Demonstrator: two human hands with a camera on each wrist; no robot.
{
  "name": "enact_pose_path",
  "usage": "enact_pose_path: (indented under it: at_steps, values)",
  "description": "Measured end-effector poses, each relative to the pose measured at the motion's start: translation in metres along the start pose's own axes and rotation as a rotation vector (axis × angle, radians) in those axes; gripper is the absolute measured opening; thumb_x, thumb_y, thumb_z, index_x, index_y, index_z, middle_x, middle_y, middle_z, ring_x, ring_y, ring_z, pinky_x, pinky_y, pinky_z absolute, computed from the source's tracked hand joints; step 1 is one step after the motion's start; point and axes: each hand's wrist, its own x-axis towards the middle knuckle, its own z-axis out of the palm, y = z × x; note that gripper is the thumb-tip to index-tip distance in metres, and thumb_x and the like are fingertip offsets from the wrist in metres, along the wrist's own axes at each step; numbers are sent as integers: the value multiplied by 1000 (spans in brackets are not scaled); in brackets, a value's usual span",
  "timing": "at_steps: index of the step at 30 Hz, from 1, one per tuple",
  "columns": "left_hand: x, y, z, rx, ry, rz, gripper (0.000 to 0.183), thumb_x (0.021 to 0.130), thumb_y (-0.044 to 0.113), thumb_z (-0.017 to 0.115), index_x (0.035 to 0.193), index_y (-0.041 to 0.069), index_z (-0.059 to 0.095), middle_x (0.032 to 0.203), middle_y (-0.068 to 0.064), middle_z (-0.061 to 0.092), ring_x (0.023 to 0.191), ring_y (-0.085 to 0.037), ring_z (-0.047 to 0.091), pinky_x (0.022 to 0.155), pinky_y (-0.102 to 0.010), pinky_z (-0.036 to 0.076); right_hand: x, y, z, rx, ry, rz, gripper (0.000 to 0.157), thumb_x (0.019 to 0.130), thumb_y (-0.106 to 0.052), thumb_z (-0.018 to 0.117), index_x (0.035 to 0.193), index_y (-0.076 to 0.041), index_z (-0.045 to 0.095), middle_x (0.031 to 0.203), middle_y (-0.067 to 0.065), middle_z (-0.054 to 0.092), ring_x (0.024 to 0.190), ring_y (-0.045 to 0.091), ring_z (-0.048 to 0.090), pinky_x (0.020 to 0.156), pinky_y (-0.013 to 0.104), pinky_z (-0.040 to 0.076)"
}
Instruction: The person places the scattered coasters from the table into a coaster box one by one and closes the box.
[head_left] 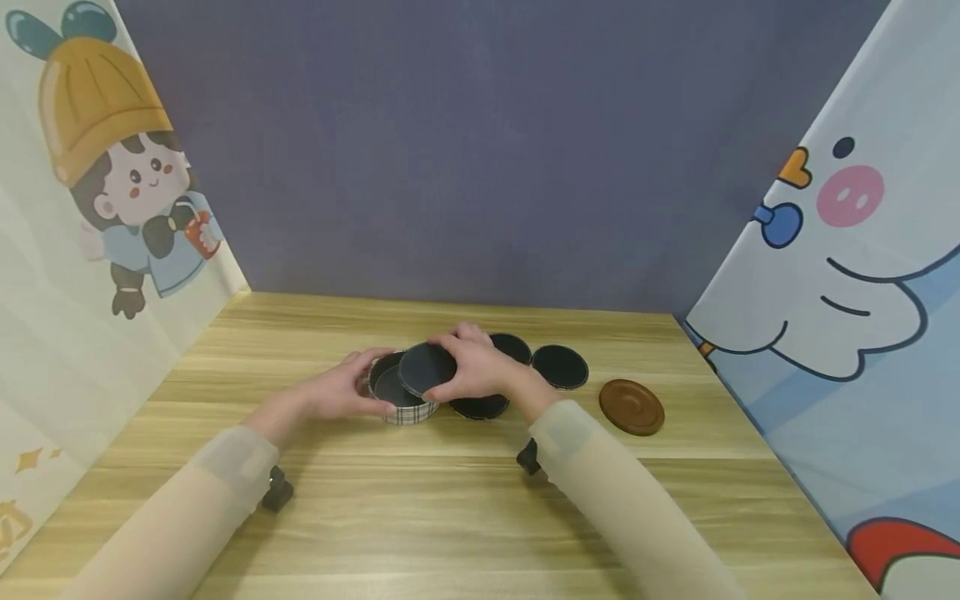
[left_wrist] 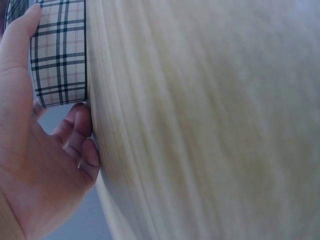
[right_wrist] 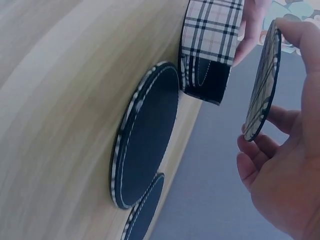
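Observation:
A round plaid coaster holder (head_left: 408, 414) with a dark inside stands on the table, and my left hand (head_left: 341, 390) grips its left side between thumb and fingers. In the left wrist view the thumb lies along the plaid wall (left_wrist: 60, 55). My right hand (head_left: 476, 367) pinches a round coaster (head_left: 427, 369) by its edge, tilted over the holder's opening. Its dark face shows in the head view, its plaid face in the right wrist view. The right wrist view also shows a gap in the holder's wall (right_wrist: 212, 30), facing the coasters on the table.
Dark coasters lie flat right of the holder: a near one (head_left: 483, 407), one behind it (head_left: 512, 346) and one further right (head_left: 560, 367). Beyond them is a brown round disc (head_left: 632, 407). A grey wall (head_left: 465, 150) closes the back; cartoon-printed panels flank the wooden table (head_left: 420, 517).

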Motion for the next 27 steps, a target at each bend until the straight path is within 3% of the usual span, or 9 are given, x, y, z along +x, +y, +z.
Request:
enact_pose_path:
  at_steps: [7, 13, 27]
  values:
    - [-1, 1, 0, 31, 3, 0, 110, 91, 52, 89, 174, 19, 25, 155, -29, 41, 137, -46, 57, 119, -65, 49, 12, -5, 12, -32, 1, -1, 101, 82, -61, 86, 165, -15, 50, 144, 11, 52, 131, 27, 45, 115, 49, 42]
    - [-1, 1, 0, 32, -1, 3, 111, 91, 54, 88, 175, 19, 24, 156, -27, 40, 137, -44, 57, 118, -63, 50, 17, -8, 19, -14, -5, 15, 99, 84, -61, 86, 165, -19, 50, 147, 10, 52, 135, 26, 44, 114, 49, 43]
    - [0, -4, 0, 42, 5, 6, 110, 91, 56, 88, 174, 22, 24, 159, -28, 38, 143, -47, 52, 120, -68, 45, 25, -15, 29, -50, -11, 48, 95, 84, -63, 85, 164, -22, 52, 146, 6, 52, 132, 23, 46, 112, 45, 44]
